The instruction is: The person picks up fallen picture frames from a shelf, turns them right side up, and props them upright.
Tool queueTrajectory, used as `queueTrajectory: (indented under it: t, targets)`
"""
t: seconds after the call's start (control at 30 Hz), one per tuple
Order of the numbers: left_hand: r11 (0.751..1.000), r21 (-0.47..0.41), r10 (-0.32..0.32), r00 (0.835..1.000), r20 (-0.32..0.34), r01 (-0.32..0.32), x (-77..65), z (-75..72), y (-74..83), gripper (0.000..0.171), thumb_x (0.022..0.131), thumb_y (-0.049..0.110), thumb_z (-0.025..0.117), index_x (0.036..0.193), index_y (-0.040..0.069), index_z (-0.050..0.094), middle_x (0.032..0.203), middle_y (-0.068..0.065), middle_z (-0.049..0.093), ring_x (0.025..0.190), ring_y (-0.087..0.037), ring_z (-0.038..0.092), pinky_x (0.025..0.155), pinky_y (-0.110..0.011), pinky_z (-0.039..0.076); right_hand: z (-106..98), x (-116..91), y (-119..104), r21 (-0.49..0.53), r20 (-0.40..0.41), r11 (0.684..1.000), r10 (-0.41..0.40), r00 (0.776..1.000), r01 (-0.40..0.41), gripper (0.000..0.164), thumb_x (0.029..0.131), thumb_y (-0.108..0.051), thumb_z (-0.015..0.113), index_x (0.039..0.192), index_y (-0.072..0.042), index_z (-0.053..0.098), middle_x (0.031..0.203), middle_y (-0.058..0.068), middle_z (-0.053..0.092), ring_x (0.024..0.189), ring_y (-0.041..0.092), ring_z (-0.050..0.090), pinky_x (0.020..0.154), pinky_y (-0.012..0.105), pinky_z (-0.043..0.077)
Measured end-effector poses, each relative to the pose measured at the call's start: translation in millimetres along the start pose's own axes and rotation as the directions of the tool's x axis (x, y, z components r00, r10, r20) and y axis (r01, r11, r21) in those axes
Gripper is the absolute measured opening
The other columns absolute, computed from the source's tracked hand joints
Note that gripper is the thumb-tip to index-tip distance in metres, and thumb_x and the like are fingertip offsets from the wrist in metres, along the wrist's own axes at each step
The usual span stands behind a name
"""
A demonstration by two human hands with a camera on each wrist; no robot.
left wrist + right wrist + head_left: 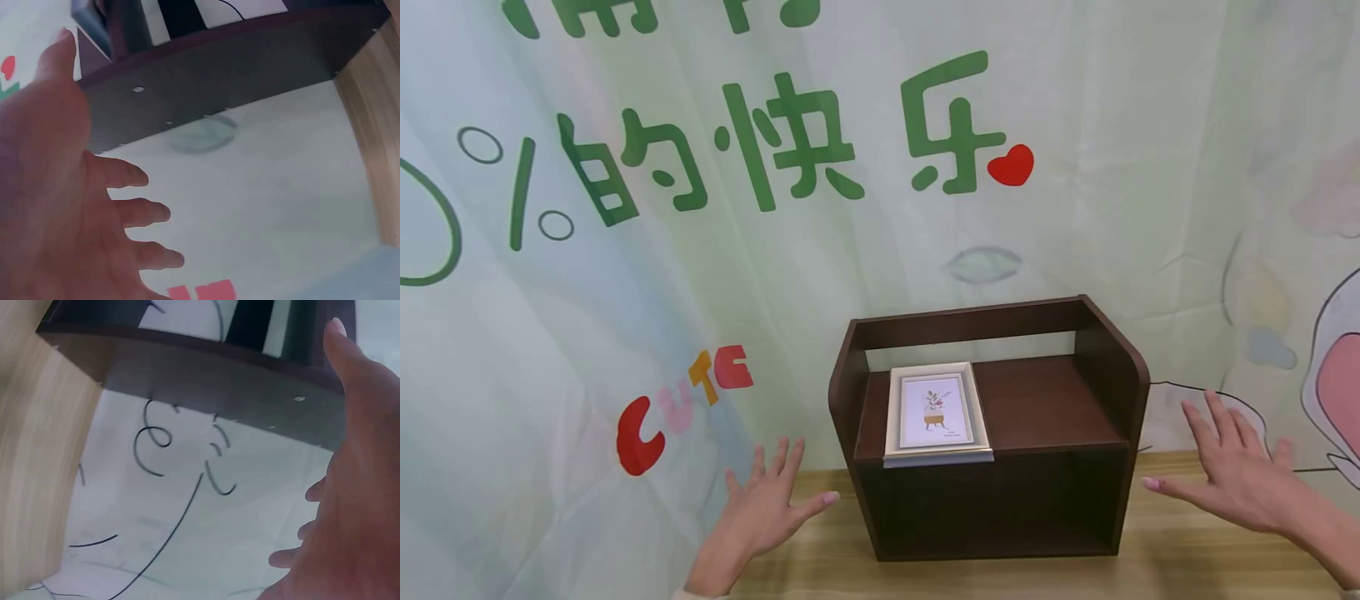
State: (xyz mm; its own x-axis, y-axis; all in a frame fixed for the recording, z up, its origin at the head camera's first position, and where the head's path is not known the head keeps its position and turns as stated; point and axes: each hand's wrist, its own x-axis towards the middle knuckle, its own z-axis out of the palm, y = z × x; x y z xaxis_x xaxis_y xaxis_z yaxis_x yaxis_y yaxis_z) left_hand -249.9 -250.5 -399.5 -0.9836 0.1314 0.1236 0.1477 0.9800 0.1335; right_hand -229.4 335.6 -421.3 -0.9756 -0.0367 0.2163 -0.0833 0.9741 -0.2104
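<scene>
A dark brown two-tier shelf stands on the wooden table. On the left half of its upper board lies a picture frame with a pale border, showing a potted plant; its front edge reaches the board's front edge. To the shelf's left, my left hand hovers with fingers spread, touching nothing. On the other side, my right hand is held likewise, fingers apart and holding nothing. Both wrist views show the shelf's outer side panels, the left panel and the right panel, beside the hands.
A pale green cloth backdrop with green lettering, a red heart and coloured letters hangs right behind the shelf. The light wooden tabletop extends on both sides of the shelf. The lower compartment is open at the front.
</scene>
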Motion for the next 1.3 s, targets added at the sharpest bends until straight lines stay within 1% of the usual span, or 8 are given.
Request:
queueTrajectory:
  t: [0.2,0.33,0.47,0.6,0.77,0.93,1.1,1.3]
  targets:
    - [0.997,0.01,0.076,0.995,-0.072,-0.075,-3.7,-13.3,9.5,0.105,0.08,0.086,0.042,0.154,0.012,0.032,0.156,-0.016,0.04,0.142,-0.049,0.034,0.106,-0.076,0.026,-14,-6,-16,0.028,-0.1,0.996,-0.083,0.991,0.086,0.121,0.075,-0.073,0.067,0.157,-0.005,0.008,0.149,0.035,0.019,0.122,0.061,0.031,0.083,0.078,0.035]
    - [0.992,-0.045,0.112,0.986,-0.121,-0.118,-7.0,-19.9,16.8,0.098,0.083,0.082,0.045,0.15,0.011,0.041,0.151,-0.012,0.048,0.139,-0.038,0.044,0.108,-0.058,0.041,-26,-11,-29,0.061,-0.142,0.99,-0.115,0.983,0.125,0.118,0.077,-0.068,0.069,0.158,-0.005,0.008,0.145,0.033,0.025,0.107,0.046,0.052,0.069,0.059,0.051]
    - [0.979,-0.179,0.067,0.985,-0.161,-0.096,-13.0,-29.2,26.2,0.088,0.082,0.079,0.051,0.141,0.014,0.053,0.142,-0.005,0.058,0.132,-0.028,0.054,0.104,-0.05,0.048,-34,-17,-46,0.104,-0.225,0.982,-0.131,0.965,0.157,0.105,0.08,-0.059,0.072,0.153,-0.007,0.018,0.137,0.024,0.033,0.083,0.019,0.062,0.051,0.031,0.046]
    - [0.94,-0.33,0.018,0.977,-0.212,-0.089,-15.8,-41.1,37.5,0.059,0.082,0.062,0.068,0.124,0.02,0.066,0.124,0.004,0.068,0.116,-0.021,0.065,0.094,-0.042,0.055,-39,-20,-65,0.117,-0.355,0.966,-0.175,0.918,0.229,0.084,0.079,-0.047,0.079,0.137,-0.007,0.033,0.125,0.01,0.044,0.074,-0.002,0.053,0.048,0.022,0.037]
    - [0.895,-0.417,0.049,0.963,-0.263,-0.159,-12.1,-51.7,55.0,0.016,0.084,0.026,0.078,0.098,0.026,0.07,0.093,0.011,0.071,0.088,-0.006,0.065,0.077,-0.026,0.056,-46,-17,-85,0.091,-0.396,0.952,-0.234,0.888,0.291,0.074,0.082,-0.041,0.078,0.136,-0.008,0.04,0.11,0.0,0.055,0.062,-0.011,0.043,0.047,0.019,0.036]
    - [0.855,-0.44,0.141,0.939,-0.315,-0.276,-4.7,-54.9,78.2,0.012,0.086,0.015,0.076,0.086,0.025,0.068,0.072,0.015,0.061,0.067,-0.002,0.055,0.06,-0.018,0.05,-51,-7,-101,0.082,-0.34,0.933,-0.305,0.89,0.351,0.059,0.087,-0.042,0.072,0.133,-0.012,0.049,0.111,0.0,0.059,0.061,-0.01,0.047,0.048,0.017,0.037]
    - [0.848,-0.398,0.231,0.92,-0.317,-0.351,5.6,-53.8,97.8,0.009,0.087,0.015,0.074,0.087,0.023,0.069,0.075,0.015,0.061,0.066,-0.004,0.053,0.059,-0.017,0.048,-48,6,-114,0.083,-0.27,0.924,-0.339,0.901,0.373,0.053,0.091,-0.049,0.065,0.129,-0.013,0.054,0.118,0.002,0.063,0.086,0.011,0.068,0.063,0.029,0.054]
    - [0.84,-0.345,0.305,0.891,-0.336,-0.418,20.0,-49.5,109.1,0.012,0.089,0.014,0.071,0.101,0.012,0.069,0.096,0.0,0.065,0.076,-0.009,0.064,0.068,-0.018,0.057,-44,24,-129,0.133,-0.126,0.929,-0.33,0.935,0.346,0.076,0.09,-0.066,0.053,0.136,-0.005,0.052,0.136,0.014,0.06,0.123,0.032,0.06,0.097,0.053,0.051]
